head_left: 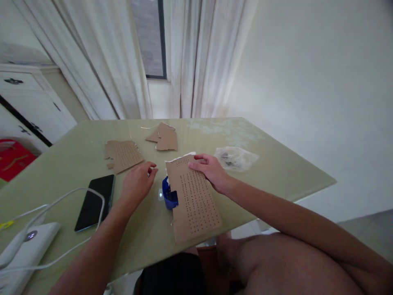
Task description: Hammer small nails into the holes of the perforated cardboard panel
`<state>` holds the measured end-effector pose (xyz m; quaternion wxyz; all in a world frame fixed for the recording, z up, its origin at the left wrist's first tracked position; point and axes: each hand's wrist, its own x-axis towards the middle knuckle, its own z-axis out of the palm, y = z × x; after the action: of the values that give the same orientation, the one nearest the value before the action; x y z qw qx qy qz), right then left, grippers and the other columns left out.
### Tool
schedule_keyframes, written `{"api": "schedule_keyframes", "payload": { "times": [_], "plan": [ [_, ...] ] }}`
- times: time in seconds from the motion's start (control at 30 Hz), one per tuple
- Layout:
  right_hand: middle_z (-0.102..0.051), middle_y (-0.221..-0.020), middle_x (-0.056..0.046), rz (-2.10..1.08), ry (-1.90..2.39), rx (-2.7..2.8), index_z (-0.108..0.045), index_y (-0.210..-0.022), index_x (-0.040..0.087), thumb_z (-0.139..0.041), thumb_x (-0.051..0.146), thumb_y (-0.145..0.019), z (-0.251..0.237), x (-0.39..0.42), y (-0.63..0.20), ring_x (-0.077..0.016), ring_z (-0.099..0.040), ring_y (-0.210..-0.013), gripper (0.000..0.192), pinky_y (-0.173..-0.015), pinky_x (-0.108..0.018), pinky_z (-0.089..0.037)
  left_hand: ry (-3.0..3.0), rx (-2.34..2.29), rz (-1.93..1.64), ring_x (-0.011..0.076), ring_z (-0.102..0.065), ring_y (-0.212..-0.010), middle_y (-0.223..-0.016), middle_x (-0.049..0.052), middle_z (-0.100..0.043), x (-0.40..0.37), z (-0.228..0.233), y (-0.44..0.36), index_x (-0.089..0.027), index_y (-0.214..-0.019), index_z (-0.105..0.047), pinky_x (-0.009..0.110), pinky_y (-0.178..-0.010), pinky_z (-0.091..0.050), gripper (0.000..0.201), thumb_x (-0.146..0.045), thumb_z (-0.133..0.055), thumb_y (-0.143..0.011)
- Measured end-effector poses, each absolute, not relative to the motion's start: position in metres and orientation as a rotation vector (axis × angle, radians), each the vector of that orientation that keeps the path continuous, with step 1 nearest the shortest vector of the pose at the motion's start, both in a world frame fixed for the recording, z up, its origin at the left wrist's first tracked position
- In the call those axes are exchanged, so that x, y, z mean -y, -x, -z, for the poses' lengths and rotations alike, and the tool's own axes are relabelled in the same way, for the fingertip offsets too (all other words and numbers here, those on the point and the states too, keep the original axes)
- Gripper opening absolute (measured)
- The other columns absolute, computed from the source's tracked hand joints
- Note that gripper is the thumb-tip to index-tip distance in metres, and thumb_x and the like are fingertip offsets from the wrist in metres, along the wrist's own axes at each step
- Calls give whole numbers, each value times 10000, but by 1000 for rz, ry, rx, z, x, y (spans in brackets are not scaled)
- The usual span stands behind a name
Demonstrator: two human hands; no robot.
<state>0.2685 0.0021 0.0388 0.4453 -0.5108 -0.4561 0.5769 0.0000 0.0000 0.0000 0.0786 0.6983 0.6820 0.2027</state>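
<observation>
Pinching dotted cardboard (198, 200) at its far right corner with our right hand (213, 170), we curl our left hand (138, 179) nearby; whether that holds anything, we cannot tell.

Phone (95, 201) left of cardboard sheet (198, 200), plastic bag (242, 159) right, all on table (276, 164).

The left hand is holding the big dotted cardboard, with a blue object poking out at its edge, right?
No: the head view shows the right hand holding the big dotted cardboard; the blue object does poke out at its edge.
</observation>
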Motion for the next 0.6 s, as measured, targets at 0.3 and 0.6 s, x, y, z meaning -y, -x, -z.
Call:
{"api": "schedule_keyframes", "payload": {
  "times": [0.3,0.6],
  "plan": [
    [-709,-875,-18,-1174,1388,1369,-780,-1016,162,-996,369,-677,-19,-8,-268,-185,-649,-811,452,-722,-320,-478,-2084,-2047,-414,376,-763,-1045,-1081,157,-830,-8,21,7,-171,-1157,-789,439,-872,-541,325,-330,-551,-1004],
    [-654,-838,9,-1192,1417,1459,-784,-998,157,-975,425,-682,-17,-5,-272,-156,-592,-769,456,-684,-296,-433,-1913,-1978,-851,344,-760,-980,-1028,146,-830,-11,17,7,-156,-1230,-739,466,-927,-555,400,-403,-587,-955]
  ]
}}
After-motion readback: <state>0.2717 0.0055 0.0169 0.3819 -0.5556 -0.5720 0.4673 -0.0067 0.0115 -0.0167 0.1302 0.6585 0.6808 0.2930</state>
